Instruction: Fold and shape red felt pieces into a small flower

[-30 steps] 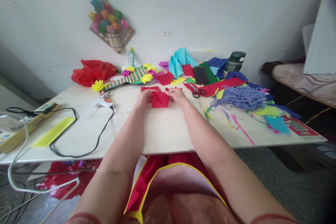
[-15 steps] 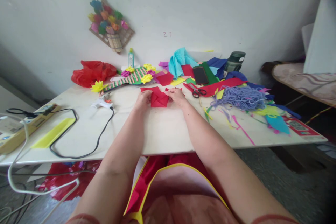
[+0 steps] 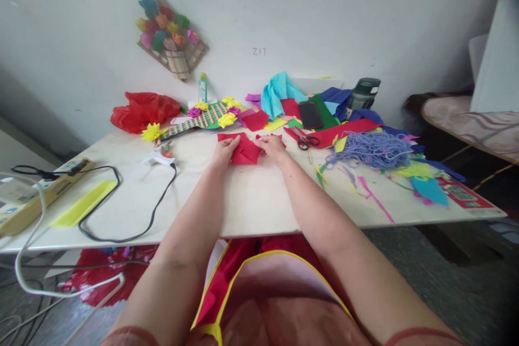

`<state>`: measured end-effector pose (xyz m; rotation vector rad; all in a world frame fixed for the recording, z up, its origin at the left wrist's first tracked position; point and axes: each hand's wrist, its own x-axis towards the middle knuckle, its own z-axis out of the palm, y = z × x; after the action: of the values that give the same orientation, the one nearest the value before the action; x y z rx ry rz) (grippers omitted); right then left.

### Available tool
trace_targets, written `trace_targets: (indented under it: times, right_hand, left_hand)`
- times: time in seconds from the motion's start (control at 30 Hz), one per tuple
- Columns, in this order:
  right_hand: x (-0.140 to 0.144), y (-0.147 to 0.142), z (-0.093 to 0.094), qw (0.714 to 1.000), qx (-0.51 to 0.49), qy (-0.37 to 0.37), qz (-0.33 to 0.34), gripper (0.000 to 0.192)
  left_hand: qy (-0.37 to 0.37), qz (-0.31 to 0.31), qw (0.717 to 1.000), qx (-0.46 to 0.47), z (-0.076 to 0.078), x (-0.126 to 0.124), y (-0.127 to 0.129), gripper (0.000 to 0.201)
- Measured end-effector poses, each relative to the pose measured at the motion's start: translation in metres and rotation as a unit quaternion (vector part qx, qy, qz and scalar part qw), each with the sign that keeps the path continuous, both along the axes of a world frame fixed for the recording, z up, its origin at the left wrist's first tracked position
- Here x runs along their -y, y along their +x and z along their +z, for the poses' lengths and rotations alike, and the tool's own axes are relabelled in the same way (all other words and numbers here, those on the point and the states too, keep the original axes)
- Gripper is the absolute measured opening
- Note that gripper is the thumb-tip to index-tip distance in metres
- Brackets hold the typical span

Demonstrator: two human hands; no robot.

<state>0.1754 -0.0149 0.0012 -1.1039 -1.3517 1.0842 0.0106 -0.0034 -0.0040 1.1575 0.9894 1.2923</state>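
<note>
A creased piece of red crepe paper (image 3: 245, 152) is held between my two hands above the white table. My left hand (image 3: 225, 150) pinches its left side, thumb on top. With fingers closed, my right hand (image 3: 271, 147) grips the right side, and a bit of red shows past its knuckles. Black-handled scissors (image 3: 307, 141) lie to the right of my right hand. Behind the paper rests a green guitar-shaped craft (image 3: 205, 118) with pink strips and yellow and purple paper flowers.
On the right are purple yarn (image 3: 371, 150), a phone (image 3: 310, 115), a dark bottle (image 3: 364, 95) and colored paper scraps. To the left sit a glue gun (image 3: 159, 157) with its cord, a yellow sheet (image 3: 84, 204), a power strip (image 3: 67, 175) and a red bag (image 3: 145, 111).
The red paper's center has shifted slightly under my fingers, and its folds look a little different. Both hands stay nearly in place, still gripping it.
</note>
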Motion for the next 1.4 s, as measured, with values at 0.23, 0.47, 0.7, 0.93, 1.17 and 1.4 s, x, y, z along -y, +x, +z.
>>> trace_targets:
  times: [0.23, 0.47, 0.7, 0.93, 1.17, 1.4]
  right_hand:
    - [0.0002, -0.0009, -0.0008, 0.999, -0.025, -0.028, 0.03, 0.021]
    - [-0.0032, -0.0007, -0.0071, 0.997, -0.037, -0.03, 0.06, 0.018]
    - [-0.0021, -0.0032, -0.0062, 0.999, -0.023, -0.019, 0.042, 0.02]
    - [-0.0016, -0.0058, -0.0044, 0.999, -0.02, -0.021, 0.039, 0.021]
    - [0.0, -0.0076, -0.0052, 0.997, -0.015, -0.036, 0.071, 0.02]
    - [0.0015, -0.0092, -0.0031, 0.997, -0.017, -0.051, 0.059, 0.02]
  left_hand:
    - [0.052, 0.02, 0.996, -0.068, -0.0022, -0.0042, -0.0004, 0.035]
    - [0.086, -0.022, 0.992, -0.088, -0.0031, -0.002, -0.0011, 0.039]
    - [0.058, -0.027, 0.996, -0.068, -0.0037, -0.0023, 0.0002, 0.038]
    - [0.088, 0.059, 0.982, -0.156, -0.0057, -0.0087, 0.0001, 0.047]
    - [0.152, 0.099, 0.968, -0.172, -0.0025, -0.0088, -0.0009, 0.048]
    - [0.127, 0.075, 0.974, -0.174, 0.0029, -0.0006, 0.0006, 0.047]
